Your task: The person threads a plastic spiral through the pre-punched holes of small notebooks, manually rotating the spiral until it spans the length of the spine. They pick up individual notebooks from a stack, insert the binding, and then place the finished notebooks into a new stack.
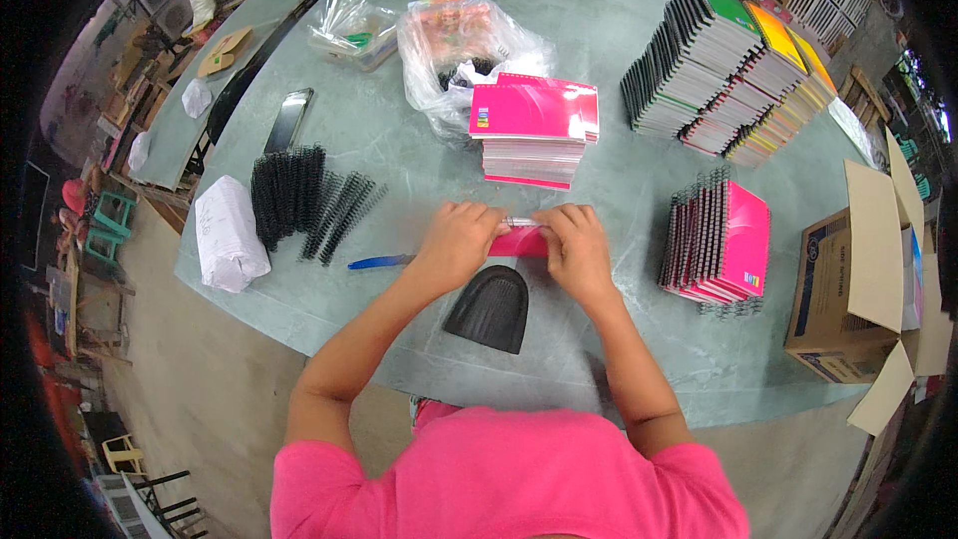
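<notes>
Near the middle of the table a pink-covered notebook lies between my two hands. My left hand grips its left end, fingers curled and thumb inward. At its right end my right hand pinches the same notebook. Along its far edge, between my fingertips, runs a narrow pale strip, too small to make out. A slim blue tool, possibly a pen or knife, lies left of my left hand. Just nearer to me rests a black, ribbed, dome-shaped pad.
Beyond my hands stands a stack of pink notebooks. Black spiral coils and a white wrapped bundle lie left. Spiral-bound pink notebooks, taller notebook stacks and an open carton stand right. Behind sits a plastic bag.
</notes>
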The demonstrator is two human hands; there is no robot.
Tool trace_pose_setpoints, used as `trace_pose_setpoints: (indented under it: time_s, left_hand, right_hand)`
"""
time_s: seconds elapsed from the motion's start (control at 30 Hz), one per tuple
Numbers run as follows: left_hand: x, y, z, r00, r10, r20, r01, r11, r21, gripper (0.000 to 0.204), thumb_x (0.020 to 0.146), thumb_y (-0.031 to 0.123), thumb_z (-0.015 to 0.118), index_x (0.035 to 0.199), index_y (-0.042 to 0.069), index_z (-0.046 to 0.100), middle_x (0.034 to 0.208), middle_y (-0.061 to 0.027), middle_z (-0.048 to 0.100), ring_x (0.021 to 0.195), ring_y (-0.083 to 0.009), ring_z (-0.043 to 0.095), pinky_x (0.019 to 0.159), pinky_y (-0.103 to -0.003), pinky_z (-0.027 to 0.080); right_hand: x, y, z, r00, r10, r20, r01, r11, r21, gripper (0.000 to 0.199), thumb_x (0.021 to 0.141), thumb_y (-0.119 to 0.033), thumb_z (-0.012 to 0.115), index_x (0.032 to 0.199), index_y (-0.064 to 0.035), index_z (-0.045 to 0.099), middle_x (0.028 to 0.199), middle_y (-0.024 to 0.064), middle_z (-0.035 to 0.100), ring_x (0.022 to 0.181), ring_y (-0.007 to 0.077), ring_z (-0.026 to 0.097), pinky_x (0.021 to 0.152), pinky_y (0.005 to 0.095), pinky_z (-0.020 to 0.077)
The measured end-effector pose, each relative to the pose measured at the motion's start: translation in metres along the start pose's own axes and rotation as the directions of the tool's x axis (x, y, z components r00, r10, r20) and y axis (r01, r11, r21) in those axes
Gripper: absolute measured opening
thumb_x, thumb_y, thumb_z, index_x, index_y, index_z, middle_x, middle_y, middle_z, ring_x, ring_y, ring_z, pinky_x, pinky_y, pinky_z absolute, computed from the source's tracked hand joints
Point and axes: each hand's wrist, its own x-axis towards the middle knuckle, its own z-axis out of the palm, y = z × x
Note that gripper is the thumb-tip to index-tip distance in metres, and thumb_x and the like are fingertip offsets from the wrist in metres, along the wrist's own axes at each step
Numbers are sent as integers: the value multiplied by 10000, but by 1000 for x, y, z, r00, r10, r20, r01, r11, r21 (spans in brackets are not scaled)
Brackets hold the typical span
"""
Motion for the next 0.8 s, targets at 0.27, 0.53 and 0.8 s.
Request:
trace_pose_setpoints:
  time_s: [0.27, 0.53, 0.8]
  left_hand:
    - [3, 6, -4, 999, -22, -25, 19, 993, -119, 179, 744, 134, 653, 859, 48, 545, 823, -125, 516, 837, -331, 493, 736, -405, 395]
    - [6, 12, -11, 999, -42, -1, 41, 990, -132, 223, 786, 194, 627, 951, 53, 574, 894, -120, 554, 919, -302, 515, 744, -415, 391]
    - [9, -3, -15, 998, 5, 69, 11, 974, -226, 192, 758, 140, 639, 915, 38, 596, 838, -131, 564, 859, -320, 532, 719, -414, 407]
  right_hand:
    - [-4, -9, 4, 999, 19, -48, -26, 991, -132, 116, 742, -104, 651, 855, -109, 622, 834, 33, 608, 847, 269, 535, 725, 386, 394]
    - [-3, -6, 18, 999, -15, -32, 11, 993, -118, 137, 773, -216, 636, 897, -164, 661, 835, -30, 625, 803, 214, 540, 702, 358, 361]
    - [-4, 1, 16, 998, -54, -9, 52, 985, -163, 153, 780, -254, 641, 904, -169, 671, 817, -29, 619, 814, 198, 517, 716, 343, 349]
